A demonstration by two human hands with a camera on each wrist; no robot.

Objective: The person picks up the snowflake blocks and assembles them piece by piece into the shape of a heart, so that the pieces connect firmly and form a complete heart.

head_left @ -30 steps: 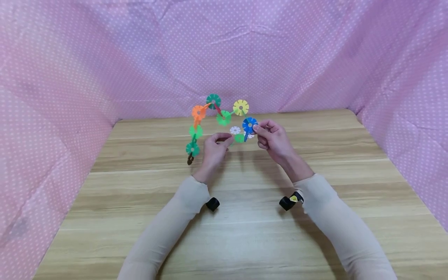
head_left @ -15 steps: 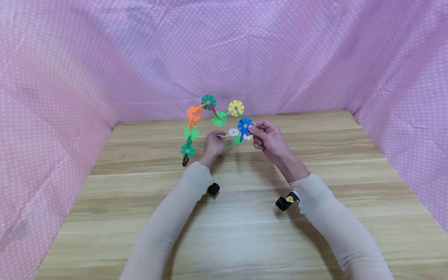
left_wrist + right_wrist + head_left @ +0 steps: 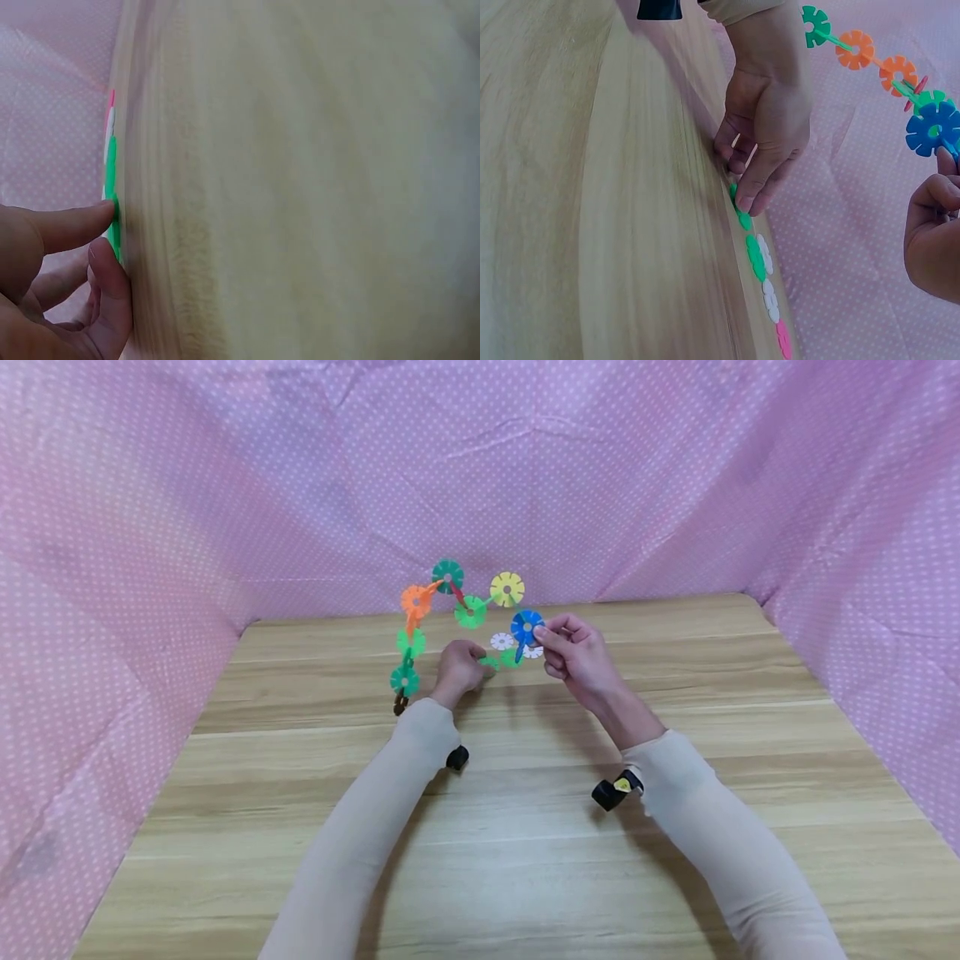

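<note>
Between thumb and forefinger, my right hand [image 3: 581, 656] pinches a blue slotted snowflake disc [image 3: 527, 627], one end of a chain of interlocking discs held up over the table. From there the chain runs left through a yellow disc [image 3: 507, 589], a light green one [image 3: 471, 612], a dark green one [image 3: 447, 576] and orange ones [image 3: 416, 602] to a brown disc [image 3: 401, 704] hanging lowest. My left hand [image 3: 459, 667] is low at the table, its thumb and finger pinching a loose green disc [image 3: 114, 210]. Most of its fingers are hidden in the head view.
Beside the left hand's disc lie another green disc [image 3: 755, 257], white discs [image 3: 771, 300] and a pink disc [image 3: 783, 339] on the wooden table [image 3: 495, 860]. Pink dotted cloth [image 3: 495, 485] hangs behind and at both sides. A black wrist camera [image 3: 609, 793] sits below the right cuff.
My left hand has drawn back from the held chain, reached forward and taken a loose green disc, which now shows more of its face. The right hand and chain have shifted slightly left.
</note>
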